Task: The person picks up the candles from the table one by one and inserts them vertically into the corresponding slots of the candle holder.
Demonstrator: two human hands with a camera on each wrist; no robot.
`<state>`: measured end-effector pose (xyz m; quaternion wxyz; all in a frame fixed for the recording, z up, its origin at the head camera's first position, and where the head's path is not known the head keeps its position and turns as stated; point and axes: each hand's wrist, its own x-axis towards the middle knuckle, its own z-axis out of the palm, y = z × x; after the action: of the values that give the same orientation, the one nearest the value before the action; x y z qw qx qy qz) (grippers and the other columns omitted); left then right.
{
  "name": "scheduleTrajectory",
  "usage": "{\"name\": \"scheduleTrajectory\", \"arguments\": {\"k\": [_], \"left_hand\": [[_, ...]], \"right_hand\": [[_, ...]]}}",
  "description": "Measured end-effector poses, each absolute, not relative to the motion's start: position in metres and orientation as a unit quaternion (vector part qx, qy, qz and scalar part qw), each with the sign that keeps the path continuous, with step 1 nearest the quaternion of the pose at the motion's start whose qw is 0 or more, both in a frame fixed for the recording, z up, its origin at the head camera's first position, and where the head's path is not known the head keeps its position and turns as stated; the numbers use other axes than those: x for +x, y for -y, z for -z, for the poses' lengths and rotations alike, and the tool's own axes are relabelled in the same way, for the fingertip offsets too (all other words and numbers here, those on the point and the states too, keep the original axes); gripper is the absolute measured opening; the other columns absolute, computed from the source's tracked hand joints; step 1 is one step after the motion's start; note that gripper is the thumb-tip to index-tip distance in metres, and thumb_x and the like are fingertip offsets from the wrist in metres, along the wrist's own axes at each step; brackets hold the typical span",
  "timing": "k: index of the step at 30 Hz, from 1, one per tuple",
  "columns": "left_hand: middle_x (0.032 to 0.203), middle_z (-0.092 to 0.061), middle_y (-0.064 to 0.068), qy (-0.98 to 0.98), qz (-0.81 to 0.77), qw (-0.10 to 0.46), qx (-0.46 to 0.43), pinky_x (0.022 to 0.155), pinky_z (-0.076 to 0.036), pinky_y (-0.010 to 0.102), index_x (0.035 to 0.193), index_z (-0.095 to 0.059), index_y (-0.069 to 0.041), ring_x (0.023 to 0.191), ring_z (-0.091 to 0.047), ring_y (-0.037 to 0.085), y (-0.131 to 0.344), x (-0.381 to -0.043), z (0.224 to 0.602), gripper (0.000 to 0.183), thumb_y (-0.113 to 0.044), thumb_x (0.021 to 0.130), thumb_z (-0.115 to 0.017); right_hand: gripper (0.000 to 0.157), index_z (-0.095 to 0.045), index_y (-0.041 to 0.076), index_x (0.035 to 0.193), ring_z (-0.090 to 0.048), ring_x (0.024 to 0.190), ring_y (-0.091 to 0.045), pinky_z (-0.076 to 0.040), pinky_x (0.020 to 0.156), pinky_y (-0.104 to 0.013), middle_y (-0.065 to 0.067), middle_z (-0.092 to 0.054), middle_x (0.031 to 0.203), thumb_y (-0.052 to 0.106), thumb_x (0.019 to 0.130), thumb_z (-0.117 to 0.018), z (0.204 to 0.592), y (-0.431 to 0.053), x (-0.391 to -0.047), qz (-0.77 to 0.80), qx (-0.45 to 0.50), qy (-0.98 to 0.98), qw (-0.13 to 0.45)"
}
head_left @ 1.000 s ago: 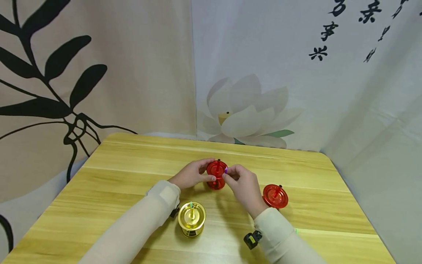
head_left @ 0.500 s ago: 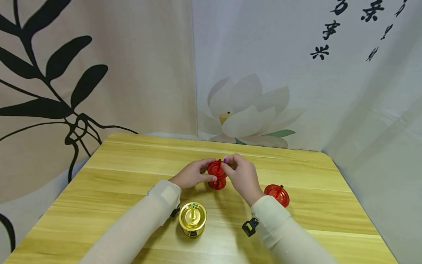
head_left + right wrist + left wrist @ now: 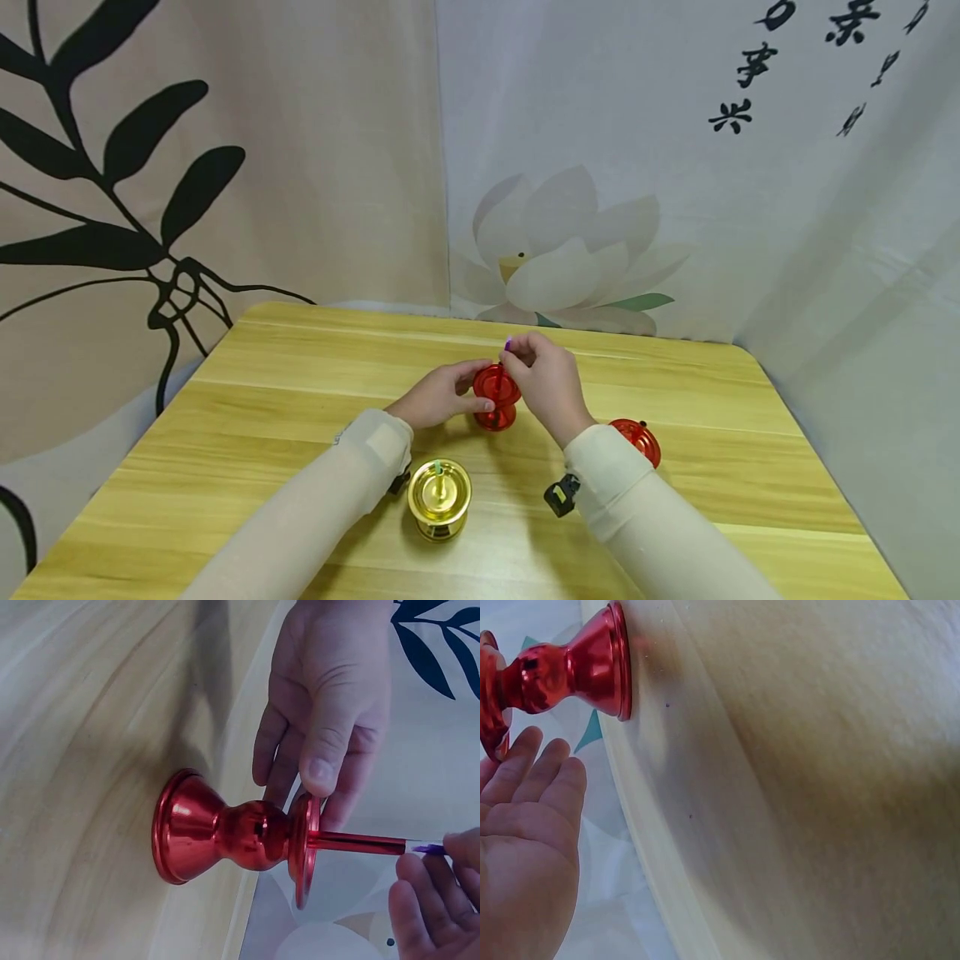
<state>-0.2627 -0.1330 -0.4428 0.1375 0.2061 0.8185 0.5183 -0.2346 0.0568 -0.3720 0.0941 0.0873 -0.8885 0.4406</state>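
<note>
A shiny red candlestick [image 3: 493,385] stands upright on the table, with a wide dish and a thin red rod [image 3: 356,843] rising from its middle. My left hand [image 3: 438,397] grips the dish by its rim, thumb on the near side and fingers behind. Over the rod's top, my right hand [image 3: 549,382] pinches a small purple piece [image 3: 429,849] between thumb and forefinger. In the right wrist view, that piece lines up with the rod's tip. The left wrist view shows the candlestick's base [image 3: 604,664] on the tabletop and the left fingers beside the dish.
Nearer me stands a gold candlestick [image 3: 440,497] with a pale green tip, close to the left sleeve. Another red candlestick [image 3: 642,439] is at the right, partly hidden by the right sleeve. The wooden table [image 3: 300,350] ends at printed curtains [image 3: 360,167].
My right hand has risen and moved away from me with the purple piece, from beside the dish to above the rod. The left hand keeps its hold on the candlestick.
</note>
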Motion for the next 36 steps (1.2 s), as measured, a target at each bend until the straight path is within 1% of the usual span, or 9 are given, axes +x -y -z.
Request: {"name": "scheduleTrajectory", "arguments": {"k": [4,9,17,21,26,31,36], "left_hand": [[0.144,-0.057,0.005,-0.819,-0.519,0.137,0.204,0.113,-0.040,0.041,0.152,-0.043,-0.009,0.134,-0.052,0.021,0.133,-0.263,0.443,0.071,-0.021,0.091,-0.077],[0.142,-0.058,0.003,-0.820,-0.516,0.135,0.207,0.112,-0.041,0.041,0.151,-0.045,-0.011,0.133,-0.052,0.019,0.134,-0.265,0.445,0.070,-0.023,0.090,-0.078],[0.143,-0.057,0.001,-0.821,-0.512,0.133,0.213,0.112,-0.041,0.040,0.152,-0.045,-0.014,0.132,-0.052,0.018,0.134,-0.265,0.446,0.070,-0.025,0.091,-0.077],[0.145,-0.056,0.000,-0.822,-0.512,0.135,0.207,0.112,-0.040,0.039,0.152,-0.045,-0.014,0.134,-0.051,0.017,0.135,-0.264,0.446,0.071,-0.027,0.091,-0.077],[0.146,-0.054,-0.002,-0.824,-0.513,0.139,0.198,0.113,-0.039,0.037,0.153,-0.044,-0.014,0.135,-0.049,0.015,0.134,-0.264,0.446,0.074,-0.030,0.089,-0.079],[0.147,-0.054,0.001,-0.816,-0.525,0.138,0.201,0.113,-0.039,0.039,0.153,-0.042,-0.009,0.136,-0.048,0.018,0.133,-0.264,0.447,0.076,-0.026,0.089,-0.078],[0.154,-0.046,0.006,-0.812,-0.529,0.135,0.206,0.117,-0.033,0.042,0.154,-0.038,-0.005,0.142,-0.041,0.023,0.133,-0.264,0.448,0.077,-0.023,0.091,-0.077]], "right_hand": [[0.014,-0.072,0.009,0.104,-0.069,0.089,-0.016,-0.060,0.081,-0.035,-0.002,-0.074,0.095,0.019,0.094,-0.073,0.371,-0.055,-0.237,-0.442,0.083,0.889,0.086],[0.013,-0.072,0.009,0.103,-0.069,0.090,-0.016,-0.060,0.081,-0.036,-0.002,-0.074,0.096,0.018,0.093,-0.073,0.373,-0.054,-0.238,-0.436,0.085,0.893,0.078],[0.009,-0.073,0.010,0.098,-0.067,0.087,-0.017,-0.058,0.076,-0.034,-0.001,-0.073,0.093,0.017,0.093,-0.073,0.380,-0.055,-0.239,-0.428,0.080,0.898,0.060],[0.009,-0.073,0.011,0.097,-0.066,0.087,-0.018,-0.058,0.074,-0.032,-0.001,-0.073,0.093,0.020,0.093,-0.073,0.383,-0.055,-0.240,-0.429,0.072,0.899,0.047],[0.010,-0.074,0.012,0.098,-0.066,0.088,-0.017,-0.059,0.073,-0.031,0.000,-0.073,0.094,0.021,0.093,-0.073,0.385,-0.057,-0.240,-0.435,0.071,0.896,0.045],[0.012,-0.074,0.011,0.099,-0.066,0.088,-0.017,-0.059,0.075,-0.033,0.001,-0.073,0.093,0.022,0.093,-0.073,0.384,-0.062,-0.237,-0.438,0.074,0.895,0.052],[0.013,-0.073,0.011,0.100,-0.066,0.089,-0.017,-0.059,0.078,-0.034,0.000,-0.072,0.095,0.022,0.093,-0.073,0.385,-0.069,-0.233,-0.435,0.072,0.896,0.053]]}}
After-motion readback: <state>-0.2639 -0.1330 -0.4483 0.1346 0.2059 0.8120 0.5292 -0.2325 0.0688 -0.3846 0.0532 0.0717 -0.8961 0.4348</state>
